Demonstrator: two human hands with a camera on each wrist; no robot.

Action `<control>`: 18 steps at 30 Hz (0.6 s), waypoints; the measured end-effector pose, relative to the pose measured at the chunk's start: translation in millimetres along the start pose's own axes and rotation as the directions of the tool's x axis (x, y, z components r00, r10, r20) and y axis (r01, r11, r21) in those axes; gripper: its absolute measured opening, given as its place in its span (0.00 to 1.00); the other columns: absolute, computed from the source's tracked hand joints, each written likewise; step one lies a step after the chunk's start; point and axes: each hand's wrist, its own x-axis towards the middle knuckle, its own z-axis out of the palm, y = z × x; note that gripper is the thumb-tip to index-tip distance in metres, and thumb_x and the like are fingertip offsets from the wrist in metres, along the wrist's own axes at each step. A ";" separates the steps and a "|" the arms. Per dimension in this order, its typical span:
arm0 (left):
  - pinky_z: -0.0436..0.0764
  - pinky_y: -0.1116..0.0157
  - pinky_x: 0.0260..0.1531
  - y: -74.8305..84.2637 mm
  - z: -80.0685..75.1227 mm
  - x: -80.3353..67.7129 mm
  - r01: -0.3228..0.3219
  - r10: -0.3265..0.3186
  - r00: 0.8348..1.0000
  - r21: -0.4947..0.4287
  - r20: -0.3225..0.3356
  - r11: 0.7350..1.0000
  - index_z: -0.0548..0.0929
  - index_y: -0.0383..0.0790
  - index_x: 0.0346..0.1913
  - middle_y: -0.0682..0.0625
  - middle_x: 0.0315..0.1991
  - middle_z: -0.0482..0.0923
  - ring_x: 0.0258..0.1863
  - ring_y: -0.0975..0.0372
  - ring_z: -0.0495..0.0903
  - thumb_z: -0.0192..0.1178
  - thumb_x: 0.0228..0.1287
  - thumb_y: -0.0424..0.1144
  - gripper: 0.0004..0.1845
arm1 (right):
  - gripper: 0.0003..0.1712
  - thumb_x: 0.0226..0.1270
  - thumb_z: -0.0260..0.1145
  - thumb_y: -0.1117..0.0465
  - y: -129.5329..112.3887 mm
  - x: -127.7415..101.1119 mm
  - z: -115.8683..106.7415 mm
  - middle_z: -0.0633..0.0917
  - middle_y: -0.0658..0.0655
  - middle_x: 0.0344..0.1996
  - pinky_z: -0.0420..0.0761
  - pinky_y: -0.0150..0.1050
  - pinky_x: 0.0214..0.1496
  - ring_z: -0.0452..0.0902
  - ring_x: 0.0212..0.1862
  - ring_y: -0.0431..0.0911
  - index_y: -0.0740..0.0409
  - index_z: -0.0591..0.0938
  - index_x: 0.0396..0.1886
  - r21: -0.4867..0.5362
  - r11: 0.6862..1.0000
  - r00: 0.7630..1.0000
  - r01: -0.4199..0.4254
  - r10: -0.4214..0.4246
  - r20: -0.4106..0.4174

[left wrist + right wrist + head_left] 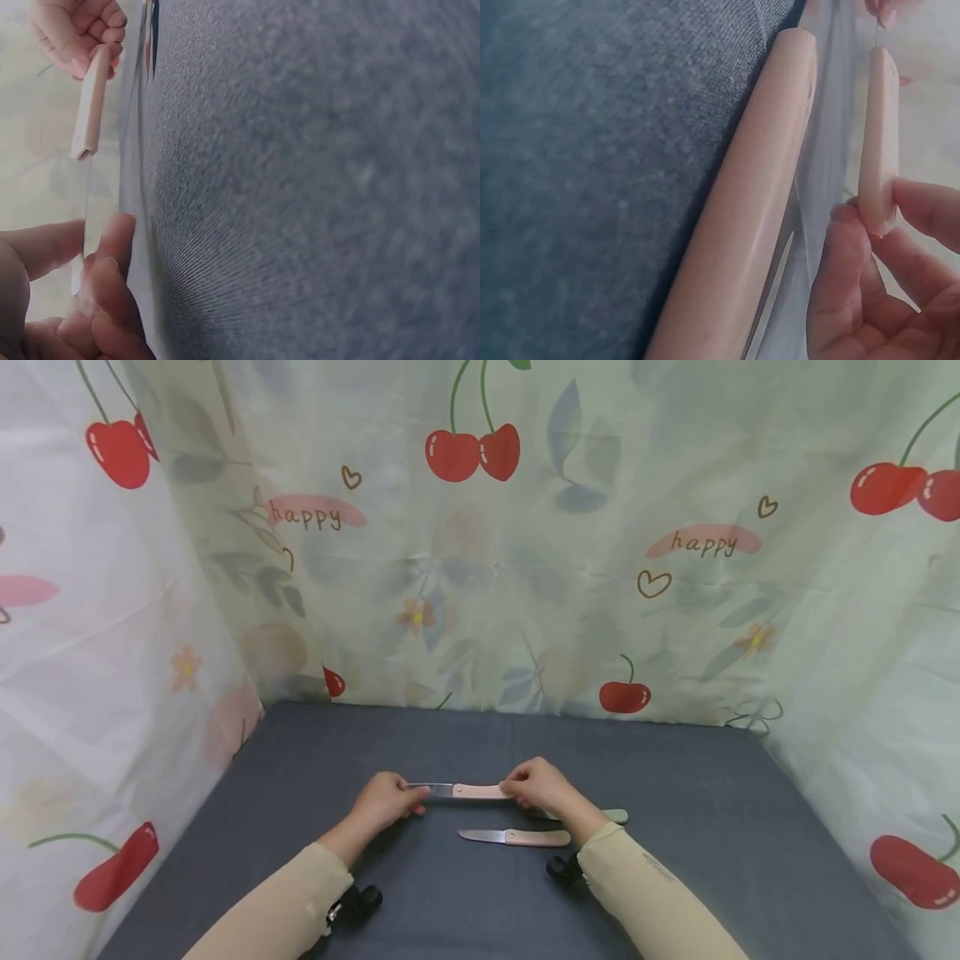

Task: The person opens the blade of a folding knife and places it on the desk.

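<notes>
A knife with a pink handle (477, 792) is held level above the table between both hands. My left hand (381, 800) pinches its blade between thumb and fingers; the left wrist view shows the blade passing between the fingertips (112, 289). At the other end, my right hand (542, 787) pinches the handle's butt, seen closely in the right wrist view with the handle (879, 142) upright in the picture. A second pink-handled knife (537, 838) lies nearer on the table, blade pointing left. Behind the right wrist lies a knife with a pale green handle (617, 816), partly hidden.
A dark grey cloth covers the table (420, 893). White curtains (495, 568) printed with cherries and leaves stand along the back and both sides. Small black devices (367, 900) are strapped at the wrists.
</notes>
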 end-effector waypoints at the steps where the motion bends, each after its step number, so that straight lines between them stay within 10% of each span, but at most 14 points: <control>1: 0.68 0.67 0.21 -0.2 -0.9 0.4 0.008 -0.008 1.000 0.018 0.004 1.000 0.78 0.39 0.22 0.53 0.19 0.84 0.18 0.63 0.75 0.68 0.65 0.45 0.18 | 0.07 0.66 0.71 0.58 -1.6 0.8 0.5 0.86 0.51 0.26 0.81 0.39 0.32 0.80 0.28 0.44 0.57 0.90 0.35 -0.030 1.000 1.000 -0.004 0.004 -0.002; 18: 0.66 0.67 0.20 -2.4 -9.1 3.4 0.047 -0.075 0.991 0.239 0.110 0.970 0.84 0.42 0.16 0.54 0.12 0.80 0.13 0.64 0.71 0.68 0.63 0.50 0.21 | 0.11 0.59 0.77 0.54 -0.6 9.7 9.0 0.81 0.48 0.20 0.70 0.37 0.26 0.71 0.23 0.43 0.53 0.85 0.23 -0.215 0.976 1.000 -0.010 0.013 0.010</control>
